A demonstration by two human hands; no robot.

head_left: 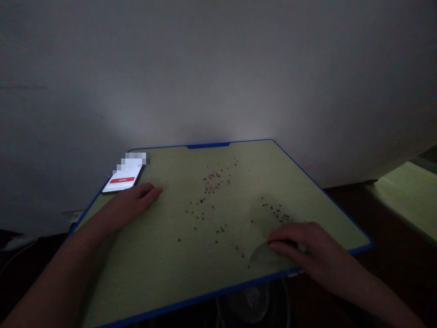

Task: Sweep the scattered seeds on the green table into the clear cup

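My left hand [139, 199] rests on the left side of the yellowish board-like tabletop [164, 264], fingers curled in and nothing visible in them. Just beyond it lies a lit phone [123, 175]. Near the front right edge, my right hand [303, 243] pinches a thin, curved, see-through piece [261, 252], whose kind I cannot make out. Its lower edge is close to or on the tabletop. A small pile of pale grains mixed with dark bits [212, 181] sits at the middle. More dark bits [280, 213] are strewn just beyond my right hand, and others trail toward the front edge.
The tabletop has a blue rim [191, 300] and stands against a grey wall [218, 82]. Below its front edge is a dark round container [254, 303], partly hidden. Another pale yellowish surface [406, 196] lies off to the right. The light is dim.
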